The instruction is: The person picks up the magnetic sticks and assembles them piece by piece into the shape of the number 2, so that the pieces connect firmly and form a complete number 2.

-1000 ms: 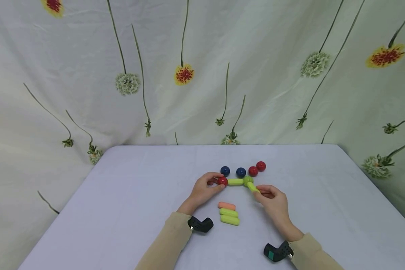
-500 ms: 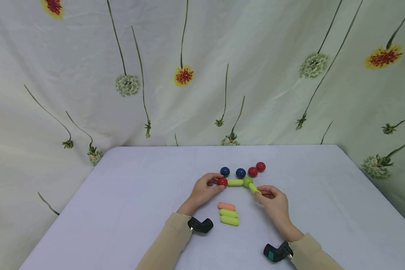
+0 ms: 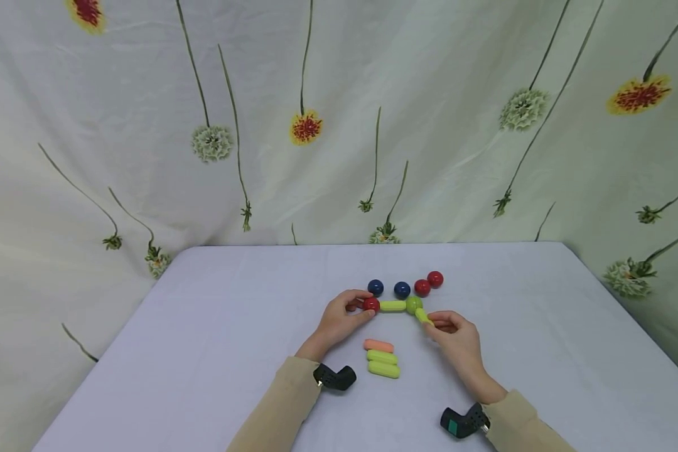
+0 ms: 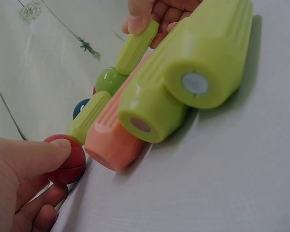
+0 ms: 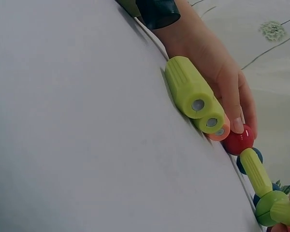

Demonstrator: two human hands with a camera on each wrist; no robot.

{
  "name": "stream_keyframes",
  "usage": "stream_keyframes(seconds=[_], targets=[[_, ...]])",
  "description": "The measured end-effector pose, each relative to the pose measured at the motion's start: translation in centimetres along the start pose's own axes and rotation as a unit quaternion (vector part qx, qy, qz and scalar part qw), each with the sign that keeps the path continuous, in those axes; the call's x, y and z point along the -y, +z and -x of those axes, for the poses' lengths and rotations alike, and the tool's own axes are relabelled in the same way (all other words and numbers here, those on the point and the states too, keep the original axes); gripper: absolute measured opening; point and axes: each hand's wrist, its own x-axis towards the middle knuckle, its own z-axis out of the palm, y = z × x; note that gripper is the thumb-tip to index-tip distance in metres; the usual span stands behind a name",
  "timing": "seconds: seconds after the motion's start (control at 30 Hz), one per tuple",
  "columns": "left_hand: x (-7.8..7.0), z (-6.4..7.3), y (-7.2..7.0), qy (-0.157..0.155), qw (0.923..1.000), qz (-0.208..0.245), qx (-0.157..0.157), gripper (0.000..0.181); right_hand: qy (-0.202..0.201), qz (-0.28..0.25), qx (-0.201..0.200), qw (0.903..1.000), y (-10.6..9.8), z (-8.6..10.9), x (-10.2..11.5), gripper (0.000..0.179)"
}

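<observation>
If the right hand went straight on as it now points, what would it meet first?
Past the yellow-green stick it pinches, the right hand would probably meet the green ball, though depth is unclear.

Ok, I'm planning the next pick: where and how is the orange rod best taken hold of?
The orange rod is probably best pinched near its left end, coming from above and the left: it lies flat, and that end pokes slightly past the neighbouring yellow-green rod. That neighbour lies close along its near side, leaving little finger room there, while the far side looks open.
</observation>
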Motion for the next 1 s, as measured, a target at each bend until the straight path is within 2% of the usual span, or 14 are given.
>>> stream_keyframes(seconds=[0.3, 0.7, 1.0], targets=[[-0.13, 0.19, -0.05, 0.004, 1.0, -0.002, -0.002, 0.033, 0.005, 0.003, 0.017, 0.9998, -0.01, -0.02, 0.0, 0.025], [-0.3, 0.15, -0.02, -0.001, 0.9999, -0.011, -0.004, 0.034, 0.018, 0.018, 0.073, 0.997, -0.66, -0.65, 0.24, 0.036], [-0.42, 0.03, -0.04, -0.002, 0.9999, -0.012, -0.005, 0.034, 0.04, -0.032, 0.084, 0.9951, -0.63, -0.97, 0.13, 0.032]])
